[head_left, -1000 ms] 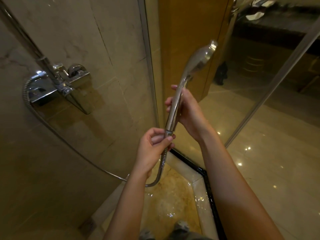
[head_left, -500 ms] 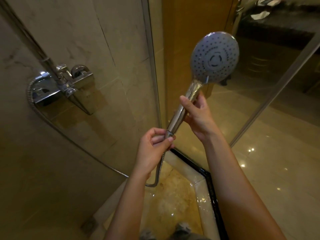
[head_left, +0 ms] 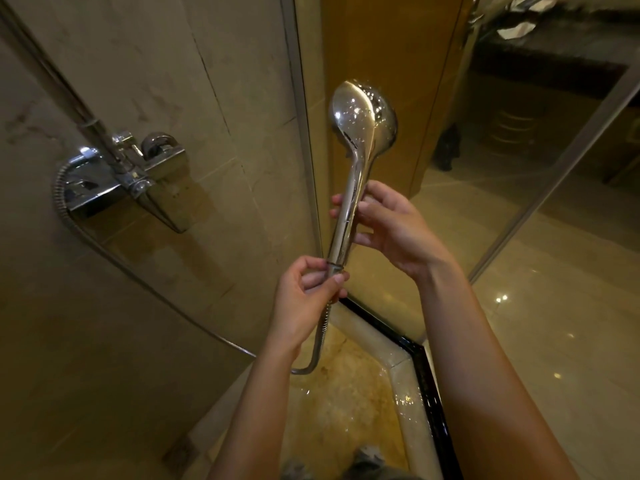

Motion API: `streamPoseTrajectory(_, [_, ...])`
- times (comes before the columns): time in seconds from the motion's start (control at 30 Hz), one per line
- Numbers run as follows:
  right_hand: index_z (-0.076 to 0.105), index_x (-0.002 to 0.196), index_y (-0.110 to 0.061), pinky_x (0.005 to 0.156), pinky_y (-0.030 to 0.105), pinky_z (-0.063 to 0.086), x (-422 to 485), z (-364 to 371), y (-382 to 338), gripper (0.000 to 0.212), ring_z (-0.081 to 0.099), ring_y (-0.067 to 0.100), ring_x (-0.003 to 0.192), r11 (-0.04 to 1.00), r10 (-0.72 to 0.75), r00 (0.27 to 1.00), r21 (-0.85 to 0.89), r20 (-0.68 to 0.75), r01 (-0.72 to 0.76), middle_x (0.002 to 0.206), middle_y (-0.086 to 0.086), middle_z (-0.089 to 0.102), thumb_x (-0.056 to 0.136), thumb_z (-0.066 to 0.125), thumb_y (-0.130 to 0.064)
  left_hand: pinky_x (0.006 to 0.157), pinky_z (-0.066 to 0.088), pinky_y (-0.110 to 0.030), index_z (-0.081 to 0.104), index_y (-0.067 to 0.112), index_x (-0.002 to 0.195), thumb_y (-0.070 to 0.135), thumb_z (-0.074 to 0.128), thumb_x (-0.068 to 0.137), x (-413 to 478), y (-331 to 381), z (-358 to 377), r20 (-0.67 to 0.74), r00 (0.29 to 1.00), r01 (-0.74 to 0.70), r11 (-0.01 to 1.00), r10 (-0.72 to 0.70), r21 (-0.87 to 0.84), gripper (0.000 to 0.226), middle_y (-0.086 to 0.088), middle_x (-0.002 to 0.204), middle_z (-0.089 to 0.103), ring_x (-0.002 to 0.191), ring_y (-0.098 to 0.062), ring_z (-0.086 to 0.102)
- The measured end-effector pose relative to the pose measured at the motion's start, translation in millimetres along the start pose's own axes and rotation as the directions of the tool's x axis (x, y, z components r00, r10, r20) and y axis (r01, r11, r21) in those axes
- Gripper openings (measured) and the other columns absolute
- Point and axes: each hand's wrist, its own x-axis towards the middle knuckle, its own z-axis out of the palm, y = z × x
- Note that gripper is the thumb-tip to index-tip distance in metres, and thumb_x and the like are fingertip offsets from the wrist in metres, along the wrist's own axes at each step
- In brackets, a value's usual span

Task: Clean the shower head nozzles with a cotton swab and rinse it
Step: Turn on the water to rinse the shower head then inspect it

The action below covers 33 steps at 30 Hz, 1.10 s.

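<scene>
A chrome hand shower head (head_left: 360, 119) stands upright in front of me, its shiny back turned toward me and the nozzle face pointing away, out of sight. My right hand (head_left: 391, 226) wraps the middle of its handle. My left hand (head_left: 304, 296) pinches the joint at the handle's bottom, where the metal hose (head_left: 320, 341) begins. The hose loops down and runs left to the wall mixer (head_left: 121, 181). No cotton swab is in view.
Tiled shower wall on the left with a riser rail (head_left: 45, 77). A glass panel edge (head_left: 301, 116) stands behind the shower head. The wet shower floor and black threshold (head_left: 422, 372) lie below. A dark vanity (head_left: 554, 53) sits beyond the glass at upper right.
The shower head has been rotated: half a second ago its nozzle face looked at me, now its chrome back does. Both hands kept their hold on handle and hose joint.
</scene>
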Motion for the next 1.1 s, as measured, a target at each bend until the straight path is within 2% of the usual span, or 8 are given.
streamPoseTrajectory(0.17, [0.059, 0.117, -0.010, 0.075, 0.034, 0.057, -2, 0, 1, 0.030, 0.066, 0.008, 0.091, 0.999, -0.036, 0.999, 0.023, -0.008, 0.036, 0.092, -0.005, 0.070, 0.089, 0.054, -0.001, 0.063, 0.055, -0.022, 0.055, 0.019, 0.087, 0.005, 0.066, 0.080, -1, 0, -6, 0.042, 0.999, -0.010, 1.000, 0.009, 0.021, 0.019, -0.001, 0.082, 0.076, 0.067, -0.014, 0.070])
streamPoseTrajectory(0.33, [0.060, 0.093, -0.021, 0.071, 0.032, 0.047, -3, 8, 1, 0.026, 0.055, 0.004, 0.066, 0.991, -0.043, 0.994, -0.127, -0.097, 0.031, 0.069, -0.013, 0.057, 0.070, 0.071, -0.025, 0.063, 0.054, -0.021, 0.057, 0.018, 0.089, 0.004, 0.066, 0.081, -4, 5, -9, 0.050, 0.998, -0.027, 0.999, 0.026, 0.029, 0.019, -0.002, 0.084, 0.076, 0.068, -0.015, 0.070])
streamPoseTrajectory(0.43, [0.053, 0.091, -0.020, 0.077, 0.036, 0.041, -3, 13, -1, 0.024, 0.052, 0.012, 0.075, 0.982, -0.033, 0.995, -0.188, -0.091, 0.016, 0.078, -0.006, 0.054, 0.076, 0.066, -0.034, 0.062, 0.054, -0.020, 0.056, 0.014, 0.090, 0.001, 0.064, 0.082, -4, 10, -8, 0.051, 0.999, -0.017, 1.000, 0.016, 0.021, 0.018, -0.002, 0.081, 0.075, 0.066, -0.013, 0.069])
streamPoseTrajectory(0.53, [0.052, 0.113, -0.013, 0.084, 0.034, 0.051, -2, 8, -9, 0.021, 0.065, 0.018, 0.100, 0.986, 0.065, 0.998, -0.151, 0.001, -0.064, 0.104, 0.000, 0.067, 0.092, 0.055, -0.015, 0.062, 0.055, -0.019, 0.054, 0.008, 0.095, -0.002, 0.060, 0.084, -7, 13, -7, 0.054, 0.999, -0.003, 1.000, 0.002, 0.008, 0.016, -0.003, 0.083, 0.073, 0.062, -0.009, 0.068])
streamPoseTrajectory(0.63, [0.048, 0.124, -0.006, 0.085, 0.031, 0.056, -6, 4, -14, 0.031, 0.067, 0.022, 0.105, 0.988, 0.085, 0.991, -0.134, 0.105, -0.071, 0.114, 0.005, 0.068, 0.093, 0.049, -0.001, 0.063, 0.055, -0.018, 0.052, 0.004, 0.099, -0.004, 0.059, 0.084, -10, 14, -7, 0.042, 0.999, 0.002, 1.000, -0.002, 0.001, 0.018, -0.007, 0.086, 0.071, 0.060, -0.007, 0.067])
streamPoseTrajectory(0.9, [0.048, 0.116, -0.001, 0.067, 0.025, 0.059, -9, 15, -3, 0.043, 0.073, 0.013, 0.080, 0.958, -0.089, 0.982, -0.284, -0.166, 0.039, 0.095, 0.010, 0.069, 0.082, 0.071, -0.013, 0.066, 0.054, -0.020, 0.053, 0.010, 0.091, -0.003, 0.056, 0.087, -10, 15, -7, 0.061, 0.998, -0.023, 1.000, 0.022, 0.015, 0.013, -0.004, 0.083, 0.070, 0.059, -0.007, 0.065])
streamPoseTrajectory(1.03, [0.051, 0.103, -0.015, 0.079, 0.036, 0.056, -8, 19, -1, 0.044, 0.067, 0.020, 0.088, 0.876, -0.173, 0.956, -0.481, -0.237, 0.039, 0.091, 0.002, 0.066, 0.073, 0.079, -0.033, 0.071, 0.055, -0.022, 0.054, 0.003, 0.106, 0.005, 0.054, 0.090, -8, 8, -8, 0.135, 0.991, 0.020, 0.999, -0.026, 0.050, 0.016, -0.003, 0.086, 0.072, 0.069, -0.009, 0.068])
streamPoseTrajectory(1.1, [0.051, 0.104, -0.018, 0.081, 0.035, 0.052, -7, 23, 1, 0.047, 0.059, 0.017, 0.088, 0.855, -0.205, 0.936, -0.518, -0.287, 0.028, 0.091, -0.002, 0.059, 0.072, 0.079, -0.037, 0.072, 0.055, -0.022, 0.059, 0.007, 0.099, 0.007, 0.052, 0.091, -7, 6, -6, 0.221, 0.973, 0.045, 0.995, -0.064, 0.088, 0.011, 0.000, 0.085, 0.073, 0.073, -0.010, 0.068])
